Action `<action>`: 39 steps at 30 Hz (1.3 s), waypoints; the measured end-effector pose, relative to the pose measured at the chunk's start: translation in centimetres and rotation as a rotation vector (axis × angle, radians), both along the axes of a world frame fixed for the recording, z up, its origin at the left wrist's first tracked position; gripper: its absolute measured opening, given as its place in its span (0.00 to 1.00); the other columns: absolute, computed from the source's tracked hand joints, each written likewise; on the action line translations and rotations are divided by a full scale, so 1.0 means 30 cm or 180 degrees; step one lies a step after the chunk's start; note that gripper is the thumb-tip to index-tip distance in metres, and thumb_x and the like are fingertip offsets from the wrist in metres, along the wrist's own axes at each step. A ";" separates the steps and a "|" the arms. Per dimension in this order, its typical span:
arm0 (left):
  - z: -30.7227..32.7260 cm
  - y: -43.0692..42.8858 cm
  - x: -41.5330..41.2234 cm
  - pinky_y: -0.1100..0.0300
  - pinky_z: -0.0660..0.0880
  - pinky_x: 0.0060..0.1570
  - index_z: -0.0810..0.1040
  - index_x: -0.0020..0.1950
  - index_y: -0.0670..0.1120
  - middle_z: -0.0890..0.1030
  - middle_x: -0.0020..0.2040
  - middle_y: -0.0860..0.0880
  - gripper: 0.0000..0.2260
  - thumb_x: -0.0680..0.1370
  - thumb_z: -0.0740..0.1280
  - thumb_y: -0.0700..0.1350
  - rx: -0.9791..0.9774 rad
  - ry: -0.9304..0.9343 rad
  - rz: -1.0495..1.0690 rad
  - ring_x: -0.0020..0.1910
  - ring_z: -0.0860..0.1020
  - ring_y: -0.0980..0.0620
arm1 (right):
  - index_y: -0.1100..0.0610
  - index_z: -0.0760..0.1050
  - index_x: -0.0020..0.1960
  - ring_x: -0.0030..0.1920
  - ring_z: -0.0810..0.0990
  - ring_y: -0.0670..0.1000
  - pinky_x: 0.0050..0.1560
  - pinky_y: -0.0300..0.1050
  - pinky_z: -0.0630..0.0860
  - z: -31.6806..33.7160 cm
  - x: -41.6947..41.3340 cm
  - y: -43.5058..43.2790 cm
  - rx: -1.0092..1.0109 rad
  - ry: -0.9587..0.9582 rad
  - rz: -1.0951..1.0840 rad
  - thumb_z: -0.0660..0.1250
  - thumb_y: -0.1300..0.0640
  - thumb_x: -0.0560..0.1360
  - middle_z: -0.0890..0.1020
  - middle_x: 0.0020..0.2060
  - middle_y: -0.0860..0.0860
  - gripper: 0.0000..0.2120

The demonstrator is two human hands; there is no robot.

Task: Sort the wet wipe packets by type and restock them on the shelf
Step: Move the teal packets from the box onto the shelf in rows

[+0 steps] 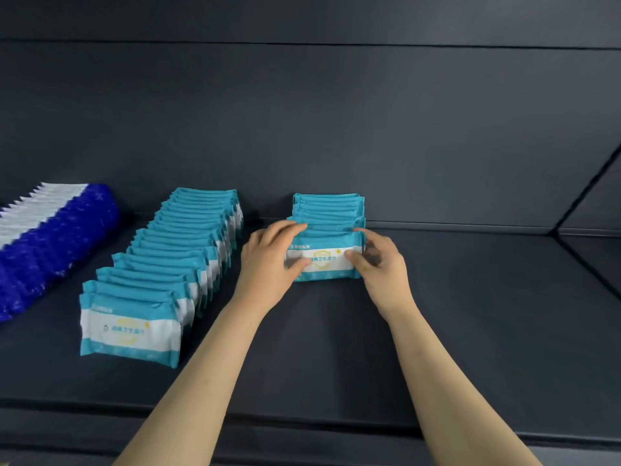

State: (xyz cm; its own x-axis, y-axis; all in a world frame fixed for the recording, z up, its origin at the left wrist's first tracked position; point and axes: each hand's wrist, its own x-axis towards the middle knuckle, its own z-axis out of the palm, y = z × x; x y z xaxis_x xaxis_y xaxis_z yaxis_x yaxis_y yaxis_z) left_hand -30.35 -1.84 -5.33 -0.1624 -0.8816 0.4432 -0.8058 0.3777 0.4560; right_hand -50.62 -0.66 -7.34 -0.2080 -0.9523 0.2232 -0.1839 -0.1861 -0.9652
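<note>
Right now both hands are on the front packet (324, 260), a teal and white wet wipe pack that stands upright on the dark shelf (470, 314) with its printed face toward the camera. The left hand (268, 260) grips the packet's left end: its fingers curl over the top edge and the thumb presses on the white band of the face. The right hand (379, 264) holds the right end the same way, fingers over the top and thumb on the front.

Directly behind the front packet, and touching it, stands a short row (329, 210) of matching teal packets, upright and packed face to back, reaching the back panel (336, 129). To the left of the front packet, with a strip of bare shelf between, a long row (181, 250) of the same teal packets runs from the back panel toward the shelf's front edge, ending nearer the camera than the front packet does. Farther left of the front packet, beyond that long row, lies a blue row (57, 243) of dark blue and white packets, partly cut off by the frame edge.
</note>
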 end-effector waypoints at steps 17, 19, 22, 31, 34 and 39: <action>0.057 0.030 -0.021 0.48 0.63 0.70 0.64 0.76 0.53 0.62 0.76 0.51 0.27 0.78 0.68 0.52 0.0129 -0.0761 0.0297 0.72 0.63 0.45 | 0.50 0.70 0.71 0.56 0.80 0.47 0.54 0.38 0.78 0.042 0.001 0.080 0.0218 0.0195 -0.0170 0.70 0.61 0.77 0.81 0.57 0.46 0.24; 0.079 0.050 -0.013 0.48 0.64 0.70 0.63 0.77 0.52 0.63 0.75 0.51 0.28 0.78 0.68 0.51 0.0224 -0.0417 0.0231 0.71 0.64 0.44 | 0.49 0.70 0.72 0.61 0.79 0.47 0.60 0.44 0.77 0.072 0.005 0.123 0.0289 -0.0103 -0.0263 0.70 0.57 0.78 0.80 0.61 0.46 0.24; 0.109 0.083 0.006 0.51 0.65 0.70 0.65 0.76 0.50 0.66 0.73 0.49 0.27 0.78 0.69 0.49 0.0275 0.0307 0.0078 0.70 0.66 0.46 | 0.49 0.70 0.73 0.65 0.76 0.47 0.67 0.50 0.73 0.128 0.019 0.211 0.0367 -0.0351 -0.0454 0.67 0.53 0.79 0.77 0.66 0.47 0.22; 0.161 0.366 0.101 0.53 0.67 0.70 0.67 0.74 0.50 0.69 0.72 0.53 0.23 0.79 0.66 0.49 0.0877 0.2059 -0.0826 0.69 0.69 0.54 | 0.45 0.73 0.66 0.67 0.74 0.48 0.66 0.50 0.73 0.225 0.176 0.630 0.0147 -0.0970 -0.1317 0.63 0.51 0.82 0.77 0.65 0.46 0.13; 0.128 0.509 0.146 0.58 0.70 0.63 0.69 0.72 0.51 0.72 0.69 0.56 0.20 0.80 0.66 0.49 0.1302 0.2295 -0.1151 0.65 0.72 0.57 | 0.49 0.73 0.69 0.65 0.76 0.48 0.64 0.49 0.74 0.172 0.229 0.814 0.0121 -0.1094 -0.1659 0.62 0.51 0.82 0.77 0.65 0.47 0.16; 0.019 0.754 0.158 0.55 0.72 0.66 0.74 0.67 0.51 0.76 0.65 0.55 0.14 0.81 0.65 0.48 0.2272 0.2456 -0.1671 0.63 0.74 0.58 | 0.49 0.72 0.69 0.64 0.75 0.50 0.63 0.49 0.74 0.002 0.270 1.141 0.0354 -0.1332 -0.2238 0.62 0.48 0.82 0.77 0.63 0.47 0.16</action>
